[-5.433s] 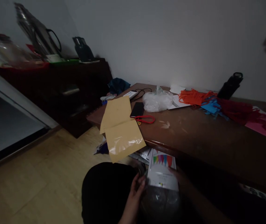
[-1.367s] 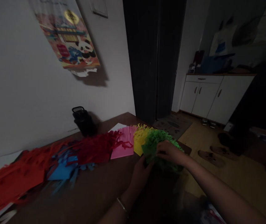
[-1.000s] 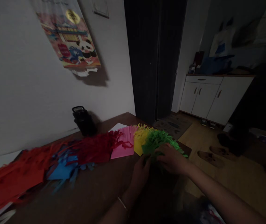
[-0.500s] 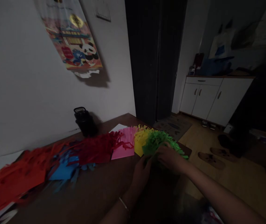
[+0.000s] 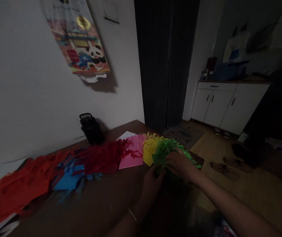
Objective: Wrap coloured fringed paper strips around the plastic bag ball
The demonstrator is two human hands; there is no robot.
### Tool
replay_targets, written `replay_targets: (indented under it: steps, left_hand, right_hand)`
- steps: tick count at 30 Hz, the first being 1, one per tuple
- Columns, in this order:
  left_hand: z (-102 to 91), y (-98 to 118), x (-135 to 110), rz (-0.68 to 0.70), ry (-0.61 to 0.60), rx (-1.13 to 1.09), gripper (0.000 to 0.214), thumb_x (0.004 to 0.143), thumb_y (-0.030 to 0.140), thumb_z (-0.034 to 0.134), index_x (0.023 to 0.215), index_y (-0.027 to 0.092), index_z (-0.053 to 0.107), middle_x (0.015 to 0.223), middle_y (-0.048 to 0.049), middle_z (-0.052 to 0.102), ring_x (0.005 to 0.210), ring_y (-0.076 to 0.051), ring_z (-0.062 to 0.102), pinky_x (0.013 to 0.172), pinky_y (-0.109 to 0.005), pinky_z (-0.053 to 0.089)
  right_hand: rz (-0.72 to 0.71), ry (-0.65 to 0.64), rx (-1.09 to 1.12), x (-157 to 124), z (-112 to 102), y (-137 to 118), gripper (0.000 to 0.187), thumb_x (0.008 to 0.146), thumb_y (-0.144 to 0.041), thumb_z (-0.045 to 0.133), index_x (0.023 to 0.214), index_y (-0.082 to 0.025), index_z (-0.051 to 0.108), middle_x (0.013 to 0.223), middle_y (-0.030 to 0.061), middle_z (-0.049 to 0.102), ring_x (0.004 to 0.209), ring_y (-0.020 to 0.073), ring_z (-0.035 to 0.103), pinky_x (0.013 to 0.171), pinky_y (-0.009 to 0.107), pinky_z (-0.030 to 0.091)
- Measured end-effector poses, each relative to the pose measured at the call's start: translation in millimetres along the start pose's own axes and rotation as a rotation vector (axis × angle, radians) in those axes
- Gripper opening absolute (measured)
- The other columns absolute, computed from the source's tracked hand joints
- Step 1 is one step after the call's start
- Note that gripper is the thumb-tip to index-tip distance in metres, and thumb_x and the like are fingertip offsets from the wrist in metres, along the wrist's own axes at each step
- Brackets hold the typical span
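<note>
A pile of green fringed paper (image 5: 167, 149) lies at the right end of a dark wooden table (image 5: 106, 200). My right hand (image 5: 180, 164) rests on top of the green paper with its fingers curled over it. My left hand (image 5: 153, 182) grips the pile's near edge from below. Beside the green sheets lie yellow fringed paper (image 5: 151, 148), pink fringed paper (image 5: 132, 153), dark red fringed paper (image 5: 101, 158), blue paper (image 5: 68, 176) and orange-red fringed paper (image 5: 14, 187) in a row toward the left.
A black bottle (image 5: 90, 128) stands by the wall behind the papers. A panda poster (image 5: 79, 39) hangs above. Beyond the table's right end are a dark doorway (image 5: 165, 62), a white cabinet (image 5: 227, 105) and slippers (image 5: 225, 166) on the wooden floor.
Earlier I looked left at a packet in my lap; since then the view turned right. In the last second both hands stayed on the green paper, shifting only slightly.
</note>
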State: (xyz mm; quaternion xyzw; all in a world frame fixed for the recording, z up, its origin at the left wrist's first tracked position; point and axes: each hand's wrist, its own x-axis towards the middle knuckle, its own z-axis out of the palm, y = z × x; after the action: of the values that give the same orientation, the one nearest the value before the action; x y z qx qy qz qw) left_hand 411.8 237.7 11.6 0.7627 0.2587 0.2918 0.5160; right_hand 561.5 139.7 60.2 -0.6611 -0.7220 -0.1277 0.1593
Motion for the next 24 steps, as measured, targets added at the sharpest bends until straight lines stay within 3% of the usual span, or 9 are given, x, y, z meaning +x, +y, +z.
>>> replay_targets:
  steps: [4, 10, 14, 24]
  left_hand:
    - [-0.9, 1, -1, 0.029, -0.006, -0.015, 0.027, 0.083, 0.036, 0.056, 0.099, 0.018, 0.068, 0.096, -0.0058, 0.074, 0.091, -0.024, 0.067, 0.08, -0.033, 0.05]
    - [-1.2, 0, -2, 0.077, -0.016, -0.032, 0.026, 0.084, 0.03, 0.052, 0.101, 0.019, 0.068, 0.101, -0.006, 0.073, 0.095, -0.023, 0.066, 0.084, -0.033, 0.049]
    - [-0.6, 1, -1, 0.074, -0.009, -0.023, 0.025, 0.083, 0.03, 0.054, 0.1, 0.02, 0.068, 0.1, -0.0049, 0.074, 0.093, -0.023, 0.066, 0.083, -0.032, 0.049]
    - [-0.6, 1, -2, 0.074, -0.027, -0.008, 0.024, 0.08, 0.028, 0.056, 0.099, 0.019, 0.069, 0.099, -0.0062, 0.074, 0.093, -0.025, 0.066, 0.083, -0.034, 0.049]
  right_hand:
    - [-0.002, -0.039, -0.104, 2, 4, -6, 0.011, 0.091, -0.017, 0.05, 0.089, -0.018, 0.061, 0.091, 0.0059, 0.065, 0.09, 0.0216, 0.059, 0.103, 0.049, 0.027]
    - [-0.043, 0.012, 0.009, 0, 4, -7, 0.019, 0.088, -0.019, 0.057, 0.107, -0.021, 0.059, 0.101, 0.006, 0.065, 0.098, 0.0216, 0.057, 0.103, 0.047, 0.025]
    - [-0.011, 0.081, 0.094, -4, -1, -1, 0.014, 0.092, -0.026, 0.056, 0.102, -0.021, 0.063, 0.097, 0.005, 0.066, 0.094, 0.0199, 0.057, 0.095, 0.041, 0.031]
    - [0.002, 0.002, 0.14, -2, -6, 6, 0.021, 0.097, -0.025, 0.048, 0.088, -0.02, 0.066, 0.088, 0.0034, 0.065, 0.088, 0.0175, 0.056, 0.088, 0.037, 0.031]
